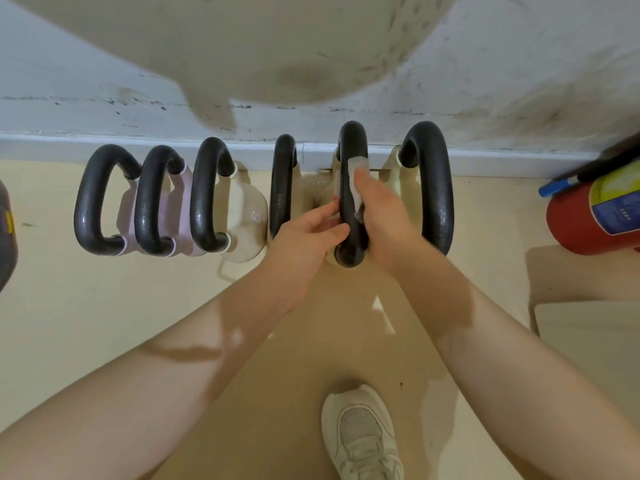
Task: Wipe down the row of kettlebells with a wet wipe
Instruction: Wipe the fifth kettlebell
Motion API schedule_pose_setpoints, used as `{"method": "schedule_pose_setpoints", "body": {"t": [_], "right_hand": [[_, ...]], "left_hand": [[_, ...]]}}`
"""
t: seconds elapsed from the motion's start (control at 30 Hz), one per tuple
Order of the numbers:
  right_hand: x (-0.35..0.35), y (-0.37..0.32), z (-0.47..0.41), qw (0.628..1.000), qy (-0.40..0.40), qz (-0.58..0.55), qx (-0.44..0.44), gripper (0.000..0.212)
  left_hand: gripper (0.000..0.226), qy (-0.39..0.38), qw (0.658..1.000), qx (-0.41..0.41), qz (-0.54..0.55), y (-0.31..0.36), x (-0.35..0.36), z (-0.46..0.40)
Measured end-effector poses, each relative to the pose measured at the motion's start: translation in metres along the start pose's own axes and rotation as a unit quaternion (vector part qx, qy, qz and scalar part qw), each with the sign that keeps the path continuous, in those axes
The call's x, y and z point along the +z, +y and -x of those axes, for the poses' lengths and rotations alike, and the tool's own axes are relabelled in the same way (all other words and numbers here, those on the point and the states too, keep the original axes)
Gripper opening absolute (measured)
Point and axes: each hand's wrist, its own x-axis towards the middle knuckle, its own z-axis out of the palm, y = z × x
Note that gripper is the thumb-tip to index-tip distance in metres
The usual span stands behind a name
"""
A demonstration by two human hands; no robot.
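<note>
Two bare forearms reach from the bottom of the view toward a row of kettlebells (263,199) on the floor (69,306), and one white sneaker (362,434) stands below between them. Six kettlebells are in the row, set along the white wall (485,81) — each one has a black handle that makes a loop, and the long axis of every loop runs from the wall toward the person. The two on the left have pink bodies; the others look cream, though their bodies are mostly hidden. The fifth kettlebell (351,147), counted from the left, is between the hands. The left hand (308,237) holds the near part of its handle, fingers curled against its left side. The right hand (382,216) presses one wet wipe (356,168) on the right side and top of the same handle, fingers bent around it — the wipe lies along the handle. One red fire extinguisher (588,216) lies at the right edge, well apart from the row.
</note>
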Motion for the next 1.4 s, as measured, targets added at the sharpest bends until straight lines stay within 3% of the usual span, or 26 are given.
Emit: {"method": "schedule_pose_setpoints", "body": {"t": [0.13,0.2,0.37,0.5,0.63,0.77,0.9,1.03,1.13,1.2,1.33,1.4], "right_hand": [[-0.008,0.014,0.017,0.997,-0.045,0.045,-0.038,0.036],[-0.010,0.003,0.013,0.994,-0.021,0.084,-0.060,0.026],[-0.003,0.024,0.021,0.989,-0.015,0.100,-0.104,0.030],[-0.019,0.029,0.018,0.985,-0.085,0.107,-0.102,0.023],[-0.010,0.049,0.023,0.982,-0.041,0.107,-0.150,0.037],[-0.012,0.064,0.026,0.964,-0.036,0.135,-0.226,0.011],[-0.013,0.088,0.024,0.932,-0.002,0.200,-0.304,0.008],[-0.011,0.097,0.023,0.925,0.038,0.232,-0.297,0.026],[-0.004,0.082,0.030,0.944,0.023,0.155,-0.291,0.025],[0.000,0.079,0.029,0.941,0.030,0.122,-0.315,0.036],[-0.004,0.101,0.028,0.933,0.012,0.206,-0.294,0.051],[-0.005,0.092,0.028,0.947,0.008,0.169,-0.274,0.056]], "left_hand": [[0.039,0.009,1.000,0.011,-0.028,0.001,-0.001,-0.003],[0.038,0.011,0.999,0.008,-0.039,0.003,0.000,-0.005],[0.020,0.021,0.997,-0.036,-0.058,0.002,-0.004,-0.005],[0.046,0.027,0.997,-0.062,-0.037,-0.003,-0.002,-0.007],[0.035,0.008,0.998,-0.059,-0.033,-0.002,-0.004,-0.005],[0.036,0.012,0.997,-0.050,-0.053,-0.003,-0.005,-0.007],[0.032,0.004,0.996,-0.043,-0.075,-0.002,-0.007,-0.010],[0.036,0.007,0.995,-0.051,-0.088,-0.001,-0.008,-0.010],[0.035,0.006,0.996,-0.059,-0.072,0.001,-0.007,-0.009],[0.033,0.004,0.997,-0.074,-0.038,0.002,-0.005,-0.007],[0.027,-0.004,0.997,-0.077,-0.024,0.005,-0.004,-0.004],[0.025,-0.008,0.996,-0.082,-0.021,0.005,-0.005,-0.006]]}}
